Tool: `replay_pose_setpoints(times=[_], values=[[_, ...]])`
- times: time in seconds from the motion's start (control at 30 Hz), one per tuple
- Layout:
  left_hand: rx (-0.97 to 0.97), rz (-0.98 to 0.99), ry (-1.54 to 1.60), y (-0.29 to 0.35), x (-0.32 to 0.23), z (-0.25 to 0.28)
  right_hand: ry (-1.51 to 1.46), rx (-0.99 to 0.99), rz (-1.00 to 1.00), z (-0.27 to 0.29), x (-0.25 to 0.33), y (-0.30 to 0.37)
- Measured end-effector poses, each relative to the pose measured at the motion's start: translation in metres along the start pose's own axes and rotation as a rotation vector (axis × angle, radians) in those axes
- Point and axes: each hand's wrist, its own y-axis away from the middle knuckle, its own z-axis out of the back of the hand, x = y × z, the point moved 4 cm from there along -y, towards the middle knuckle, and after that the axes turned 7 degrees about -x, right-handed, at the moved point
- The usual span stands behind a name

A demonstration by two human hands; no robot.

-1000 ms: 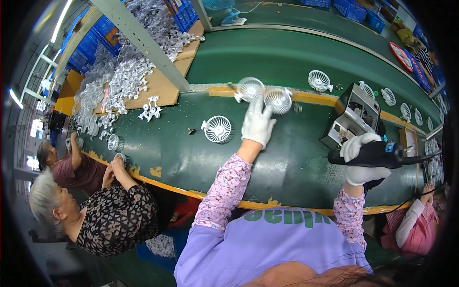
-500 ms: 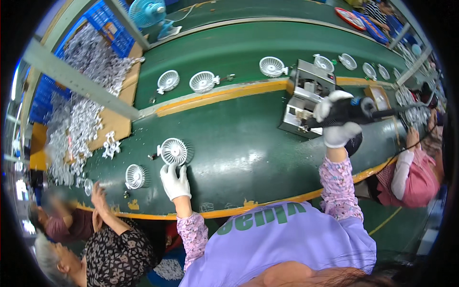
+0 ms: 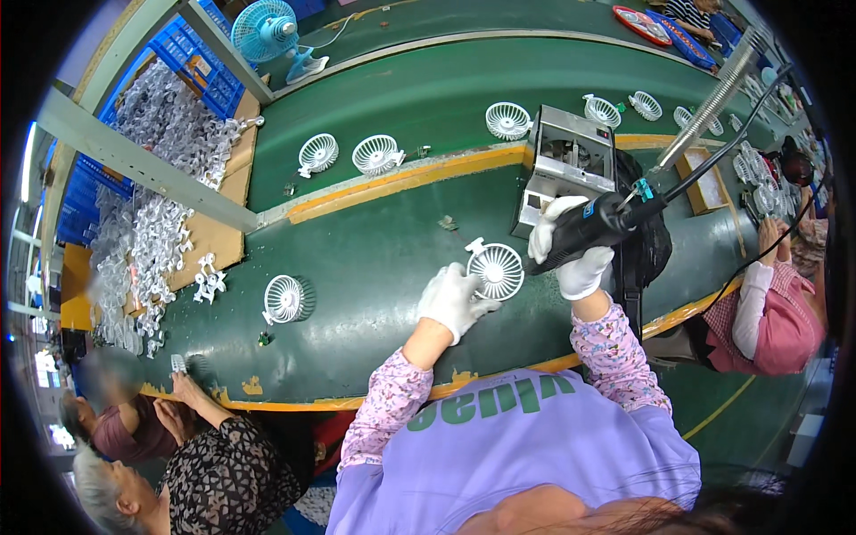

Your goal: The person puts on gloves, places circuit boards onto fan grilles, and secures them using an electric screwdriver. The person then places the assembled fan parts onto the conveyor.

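My left hand (image 3: 453,303), in a white glove, grips a round white fan housing (image 3: 496,271) with spoke-like ribs by its left edge. It rests on the green work surface (image 3: 383,330). My gloved right hand (image 3: 584,273) is wrapped round a black electric screwdriver (image 3: 587,234), held tilted with its tip down at the right rim of the housing. Whether the tip touches a screw is hidden. Behind my right hand stands a grey metal box-shaped device (image 3: 571,147), and a small dark part (image 3: 448,223) lies beyond the housing.
Another white fan housing (image 3: 284,299) lies to the left, and several stand along the far green belt (image 3: 428,98). White parts are heaped (image 3: 165,116) at the left. A coiled hose (image 3: 713,98) hangs at the right. Co-workers sit on both sides; a blue fan (image 3: 266,31) stands behind.
My left hand has moved right with a fan housing, bringing it beside my right hand. The screwdriver has come down and left from the metal device to the housing.
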Motion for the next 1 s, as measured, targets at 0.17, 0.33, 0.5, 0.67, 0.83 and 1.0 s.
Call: replay_pose_setpoints(times=[0.17, 0.33, 0.5, 0.67, 0.83, 1.0], values=[[-0.013, -0.015, -0.004, -0.002, 0.0, -0.008, -0.264, -0.048, -0.044, 0.007, -0.034, 0.008], [-0.023, -0.02, 0.04, -0.003, 0.0, -0.008, -0.28, -0.037, -0.093, 0.003, -0.045, 0.002], [-0.03, -0.012, 0.027, -0.001, 0.001, -0.009, -0.266, 0.028, -0.218, -0.002, -0.051, -0.003], [-0.028, -0.018, 0.024, -0.003, -0.002, -0.008, -0.068, 0.071, -0.168, -0.012, -0.045, -0.007], [-0.023, -0.039, 0.012, -0.002, 0.001, -0.011, -0.216, -0.018, -0.129, -0.002, -0.035, -0.003], [-0.054, -0.056, 0.024, 0.001, 0.002, -0.011, -0.078, -0.128, 0.217, 0.023, 0.024, -0.024]])
